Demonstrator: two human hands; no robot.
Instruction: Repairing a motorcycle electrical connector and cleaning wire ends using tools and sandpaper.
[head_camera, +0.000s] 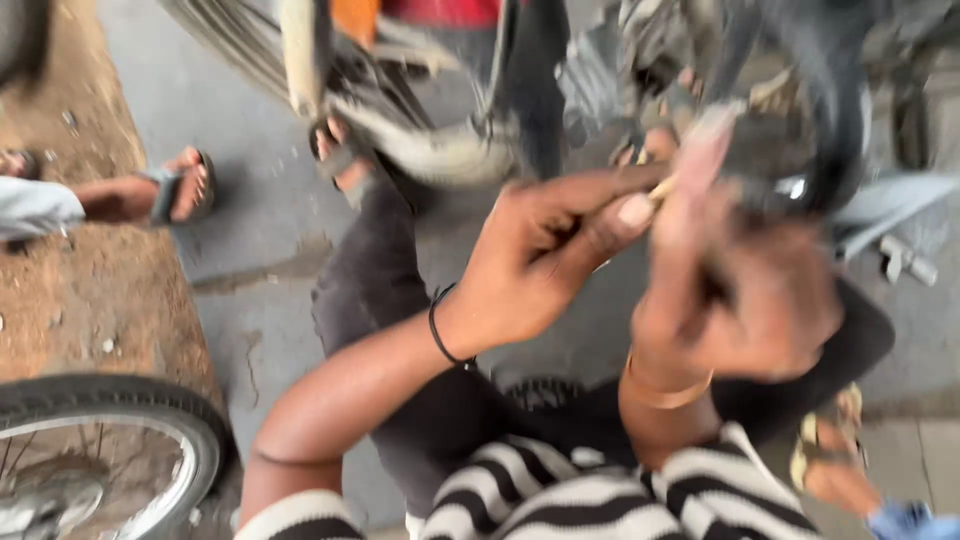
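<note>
Pale and thin, a small stick (662, 187) is pinched between thumb and fingers of our left hand (535, 262), which is closed on it. Our right hand (735, 290) is blurred; we cannot tell if it grips anything. Both hands are raised above our dark trousers (385, 280), close under a blurred bicycle part (430, 150). We judge the stick light and stiff, maybe easy to snap, so best held near its middle. A wheel (110, 450) lies at the lower left of the concrete floor (250, 200), and a sandalled foot (185, 185) rests near the earth edge.
</note>
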